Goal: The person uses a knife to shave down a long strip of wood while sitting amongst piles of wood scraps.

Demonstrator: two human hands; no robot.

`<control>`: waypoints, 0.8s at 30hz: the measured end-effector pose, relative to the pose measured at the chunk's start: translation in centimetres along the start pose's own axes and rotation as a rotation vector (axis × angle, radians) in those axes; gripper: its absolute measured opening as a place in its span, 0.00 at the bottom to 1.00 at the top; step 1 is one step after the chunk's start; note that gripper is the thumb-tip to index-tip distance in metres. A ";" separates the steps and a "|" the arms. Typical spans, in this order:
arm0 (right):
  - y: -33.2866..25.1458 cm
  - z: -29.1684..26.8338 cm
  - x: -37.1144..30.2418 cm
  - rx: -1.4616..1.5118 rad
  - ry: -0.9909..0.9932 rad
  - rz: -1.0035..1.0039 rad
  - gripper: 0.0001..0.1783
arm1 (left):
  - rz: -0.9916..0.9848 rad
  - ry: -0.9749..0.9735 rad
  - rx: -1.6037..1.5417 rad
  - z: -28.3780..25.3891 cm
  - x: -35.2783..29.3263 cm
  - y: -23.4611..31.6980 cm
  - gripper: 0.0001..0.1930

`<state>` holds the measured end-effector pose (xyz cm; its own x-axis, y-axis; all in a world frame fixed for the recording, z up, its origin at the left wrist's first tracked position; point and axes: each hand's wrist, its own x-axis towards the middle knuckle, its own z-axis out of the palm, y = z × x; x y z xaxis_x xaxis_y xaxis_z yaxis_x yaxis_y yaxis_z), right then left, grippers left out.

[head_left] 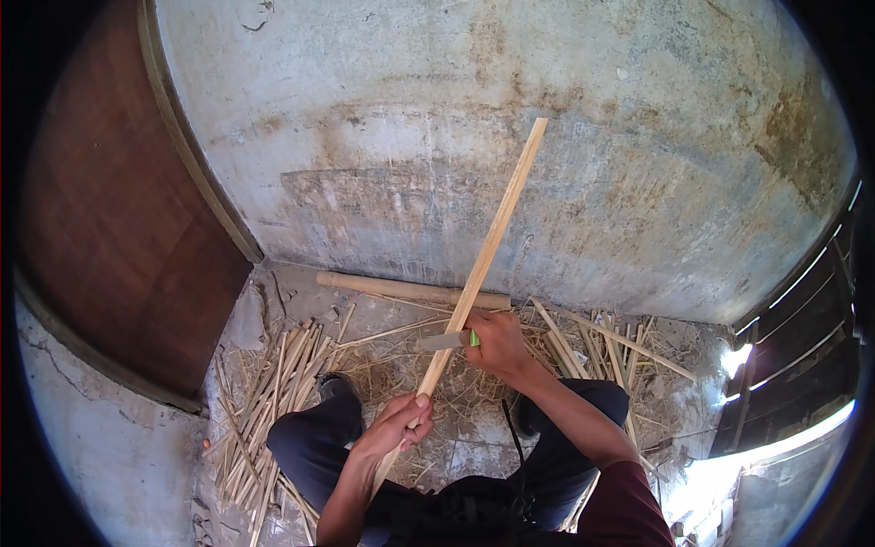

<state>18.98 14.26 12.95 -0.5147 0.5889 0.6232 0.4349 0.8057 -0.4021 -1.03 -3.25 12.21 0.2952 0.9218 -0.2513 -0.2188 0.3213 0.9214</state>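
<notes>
A long pale strip, bamboo by its look, slants up from my lap toward the wall. My left hand is closed around its lower part, thumb on top. Farther up the strip, my right hand grips a knife by its green handle. The blade lies across the strip and points left; how deep it sits against the strip I cannot tell. Most of the handle is hidden in my fingers. The strip's lower end passes beside my left forearm.
Piles of thin strips lie left of my legs and more strips at the right. A bamboo pole rests along the foot of the stained wall. A brown door panel stands at left; shavings litter the floor.
</notes>
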 end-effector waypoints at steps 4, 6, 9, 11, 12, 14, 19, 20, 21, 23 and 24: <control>-1.0 -0.7 0.5 0.016 0.032 0.017 0.04 | 0.006 -0.033 -0.036 -0.2 -0.3 -0.4 0.25; -1.1 -0.9 0.6 -0.009 0.039 0.023 0.05 | 0.016 -0.017 0.004 -0.2 -0.4 -0.5 0.25; -0.1 -0.6 0.5 -0.060 0.057 0.030 0.05 | 0.003 0.030 0.060 0.3 -0.3 -0.1 0.25; 0.2 -0.6 0.7 -0.070 0.047 0.044 0.06 | -0.004 0.026 0.055 0.0 -0.4 -0.3 0.25; 0.4 -0.7 0.8 -0.081 0.038 0.059 0.08 | -0.013 0.021 0.050 -0.1 -0.5 -0.5 0.25; 1.6 -1.1 1.6 -0.100 0.092 0.056 0.08 | -0.004 0.031 0.053 0.0 -0.6 -1.1 0.25; 2.2 -0.9 1.8 -0.140 0.119 0.085 0.05 | -0.009 0.031 0.048 0.0 -0.8 -1.4 0.25; 2.2 -0.9 1.9 -0.152 0.125 0.078 0.05 | -0.014 0.005 0.044 -0.1 -0.9 -1.3 0.25; 2.3 -0.9 2.0 -0.165 0.131 0.072 0.05 | -0.020 -0.021 0.041 -0.2 -1.1 -1.3 0.25; 3.8 -2.3 3.2 -0.177 0.210 0.198 0.05 | -0.050 -0.027 0.048 -0.2 -1.9 -2.1 0.25; 4.6 -3.2 3.7 -0.191 0.289 0.324 0.05 | -0.080 -0.036 0.055 -0.1 -2.4 -2.5 0.25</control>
<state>21.46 19.95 15.51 -0.1154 0.7440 0.6581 0.6813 0.5414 -0.4926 -1.28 -6.20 10.44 0.3431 0.8850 -0.3147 -0.1424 0.3801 0.9139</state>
